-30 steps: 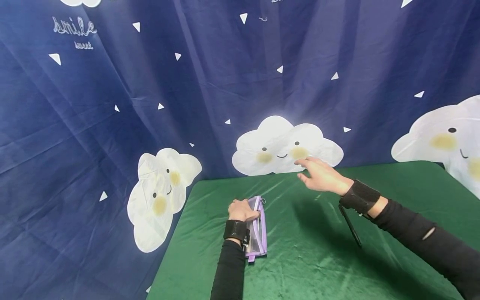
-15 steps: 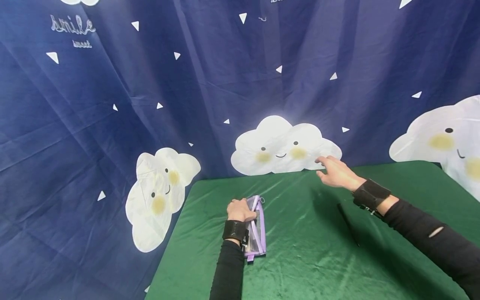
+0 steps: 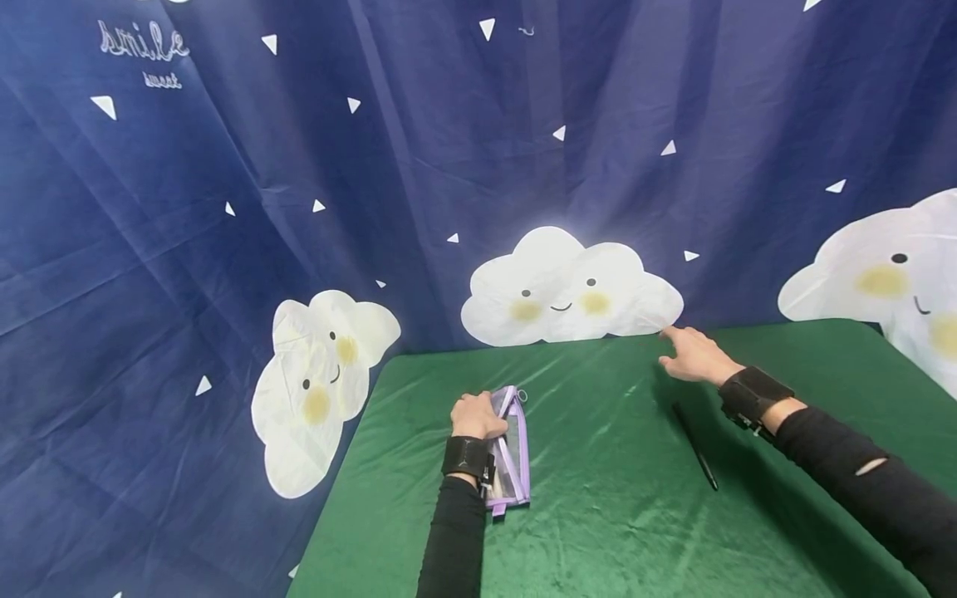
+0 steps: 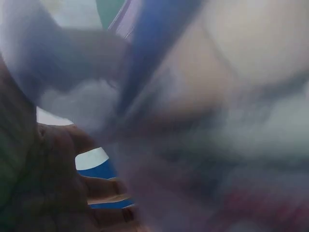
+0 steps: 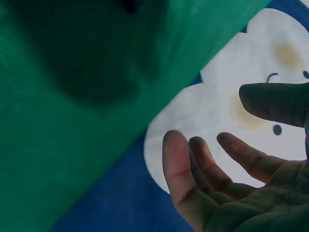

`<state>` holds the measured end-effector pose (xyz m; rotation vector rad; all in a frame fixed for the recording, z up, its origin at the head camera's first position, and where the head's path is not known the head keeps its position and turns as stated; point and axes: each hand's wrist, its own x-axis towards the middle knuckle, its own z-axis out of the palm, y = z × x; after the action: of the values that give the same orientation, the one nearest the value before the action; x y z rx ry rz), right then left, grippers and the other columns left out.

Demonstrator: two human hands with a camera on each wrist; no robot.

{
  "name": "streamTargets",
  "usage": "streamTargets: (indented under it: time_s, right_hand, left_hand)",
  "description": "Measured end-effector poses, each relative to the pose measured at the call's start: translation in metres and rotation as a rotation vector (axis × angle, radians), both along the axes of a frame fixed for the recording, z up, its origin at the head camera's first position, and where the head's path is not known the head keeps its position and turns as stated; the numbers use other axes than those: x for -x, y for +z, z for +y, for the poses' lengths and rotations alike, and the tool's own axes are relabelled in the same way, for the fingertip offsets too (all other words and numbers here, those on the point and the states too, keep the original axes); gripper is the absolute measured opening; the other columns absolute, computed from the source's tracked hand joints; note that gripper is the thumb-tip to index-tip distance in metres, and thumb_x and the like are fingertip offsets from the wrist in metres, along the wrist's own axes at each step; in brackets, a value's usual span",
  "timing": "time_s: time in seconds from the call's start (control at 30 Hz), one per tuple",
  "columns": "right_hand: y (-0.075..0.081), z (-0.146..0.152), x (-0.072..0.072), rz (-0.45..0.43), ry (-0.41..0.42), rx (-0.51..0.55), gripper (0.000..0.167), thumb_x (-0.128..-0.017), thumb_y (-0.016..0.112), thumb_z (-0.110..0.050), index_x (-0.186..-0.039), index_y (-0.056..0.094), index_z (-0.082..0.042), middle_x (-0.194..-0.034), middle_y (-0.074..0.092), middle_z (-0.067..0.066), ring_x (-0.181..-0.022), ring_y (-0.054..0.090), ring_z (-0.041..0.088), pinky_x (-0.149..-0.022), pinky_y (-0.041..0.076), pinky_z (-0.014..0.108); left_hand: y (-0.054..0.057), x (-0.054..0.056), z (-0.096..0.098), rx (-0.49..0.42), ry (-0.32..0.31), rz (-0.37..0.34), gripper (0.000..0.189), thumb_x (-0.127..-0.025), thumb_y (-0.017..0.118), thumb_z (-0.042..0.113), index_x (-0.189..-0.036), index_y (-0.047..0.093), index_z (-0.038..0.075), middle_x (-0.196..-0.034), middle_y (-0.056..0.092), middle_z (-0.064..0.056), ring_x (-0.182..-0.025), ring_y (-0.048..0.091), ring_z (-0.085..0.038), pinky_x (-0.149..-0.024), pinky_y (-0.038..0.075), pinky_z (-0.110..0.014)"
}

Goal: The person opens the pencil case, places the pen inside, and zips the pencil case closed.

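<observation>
A see-through zip pouch (image 3: 512, 444) with lilac edging lies on the green table to the left, a small ring at its far end. My left hand (image 3: 476, 417) grips its left side, thumb across the top. Up close in the left wrist view, the clear pouch (image 4: 203, 145) is blurred, and its contents cannot be made out. A slim black pen (image 3: 695, 446) lies on the cloth to the right. Just beyond it, my right hand (image 3: 697, 355) is raised over the table, fingers loosely bent around nothing, as the right wrist view of the hand (image 5: 236, 183) confirms.
The green cloth (image 3: 598, 531) covers the table, whose far edge meets a dark blue curtain (image 3: 463, 124) printed with white clouds and triangles. The right hand casts a shadow on the cloth.
My right hand has moved to the right and slightly down, from near the middle cloud to above the pen's far end. The left hand and pouch have stayed nearly in place.
</observation>
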<state>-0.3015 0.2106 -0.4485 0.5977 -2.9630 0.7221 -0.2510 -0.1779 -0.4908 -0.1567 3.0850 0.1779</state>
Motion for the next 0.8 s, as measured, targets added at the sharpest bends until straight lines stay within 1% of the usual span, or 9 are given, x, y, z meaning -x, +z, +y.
streamTargets:
  time_s: [0.1, 0.17, 0.27, 0.33, 0.4, 0.5, 0.57, 0.67, 0.8]
  right_hand:
    - [-0.009, 0.003, -0.002, -0.035, 0.009, -0.004, 0.051, -0.093, 0.064, -0.013, -0.133, 0.051, 0.015, -0.127, 0.056, 0.041, -0.118, 0.051, 0.06, -0.091, 0.046, 0.069]
    - [-0.015, 0.005, -0.003, -0.063, 0.027, -0.01, 0.051, -0.092, 0.065, -0.013, -0.132, 0.052, 0.015, -0.125, 0.057, 0.041, -0.109, 0.056, 0.057, -0.085, 0.05, 0.064]
    - [-0.022, 0.007, -0.003, -0.148, 0.045, -0.017, 0.051, -0.092, 0.067, -0.016, -0.132, 0.052, 0.013, -0.118, 0.059, 0.039, -0.073, 0.062, 0.037, -0.064, 0.053, 0.046]
    - [-0.026, 0.008, -0.004, -0.215, 0.055, -0.028, 0.05, -0.093, 0.067, -0.018, -0.131, 0.051, 0.01, -0.112, 0.06, 0.036, -0.054, 0.051, 0.021, -0.051, 0.046, 0.033]
    - [-0.029, 0.008, -0.005, -0.294, 0.054, -0.037, 0.049, -0.093, 0.068, -0.021, -0.13, 0.051, 0.007, -0.099, 0.06, 0.026, -0.047, 0.04, 0.01, -0.044, 0.041, 0.024]
    - [-0.031, 0.007, -0.009, -0.399, 0.065, -0.04, 0.045, -0.094, 0.069, -0.022, -0.126, 0.05, 0.004, -0.075, 0.053, 0.009, -0.046, 0.037, 0.007, -0.042, 0.039, 0.02]
    - [-0.031, 0.007, -0.012, -0.473, 0.065, -0.032, 0.044, -0.093, 0.07, -0.021, -0.125, 0.048, 0.002, -0.066, 0.046, 0.001, -0.047, 0.039, 0.008, -0.042, 0.039, 0.02]
    - [-0.03, 0.007, -0.016, -0.544, 0.072, -0.021, 0.044, -0.093, 0.071, -0.017, -0.124, 0.046, 0.001, -0.066, 0.049, 0.002, -0.048, 0.046, 0.01, -0.043, 0.041, 0.021]
    - [-0.027, 0.008, -0.02, -0.583, 0.08, -0.016, 0.044, -0.091, 0.072, -0.012, -0.122, 0.045, 0.002, -0.074, 0.057, 0.009, -0.052, 0.058, 0.015, -0.046, 0.05, 0.025]
  left_hand:
    - [0.0, -0.001, -0.001, -0.019, 0.001, 0.021, 0.064, -0.067, 0.072, 0.026, -0.129, 0.066, 0.011, -0.115, 0.066, -0.028, -0.102, 0.065, -0.043, -0.077, 0.057, -0.051]
    - [0.0, -0.001, -0.002, -0.029, 0.002, 0.036, 0.062, -0.066, 0.073, 0.025, -0.127, 0.067, 0.011, -0.114, 0.067, -0.028, -0.101, 0.065, -0.043, -0.077, 0.056, -0.051]
    - [0.0, -0.002, -0.003, -0.037, 0.001, 0.05, 0.061, -0.066, 0.073, 0.026, -0.124, 0.068, 0.01, -0.113, 0.068, -0.027, -0.101, 0.065, -0.042, -0.078, 0.056, -0.051]
    - [0.001, -0.002, -0.003, -0.041, 0.0, 0.054, 0.06, -0.066, 0.073, 0.026, -0.124, 0.068, 0.01, -0.112, 0.068, -0.027, -0.1, 0.065, -0.042, -0.078, 0.056, -0.051]
    - [0.001, -0.002, -0.002, -0.043, -0.001, 0.058, 0.061, -0.066, 0.073, 0.025, -0.125, 0.068, 0.01, -0.112, 0.068, -0.027, -0.101, 0.065, -0.043, -0.079, 0.056, -0.051]
    - [0.002, -0.002, -0.002, -0.044, -0.005, 0.059, 0.062, -0.065, 0.073, 0.025, -0.125, 0.068, 0.011, -0.112, 0.068, -0.027, -0.1, 0.065, -0.043, -0.078, 0.056, -0.051]
    - [0.002, -0.003, -0.002, -0.043, -0.009, 0.059, 0.062, -0.065, 0.072, 0.025, -0.125, 0.068, 0.011, -0.112, 0.068, -0.027, -0.1, 0.066, -0.043, -0.077, 0.056, -0.051]
    - [0.002, -0.003, -0.003, -0.044, -0.012, 0.054, 0.064, -0.064, 0.072, 0.025, -0.127, 0.067, 0.012, -0.112, 0.068, -0.026, -0.1, 0.066, -0.043, -0.076, 0.056, -0.051]
    - [0.001, -0.003, -0.004, -0.052, -0.01, 0.05, 0.067, -0.064, 0.072, 0.025, -0.13, 0.066, 0.013, -0.112, 0.068, -0.026, -0.1, 0.066, -0.043, -0.077, 0.055, -0.052]
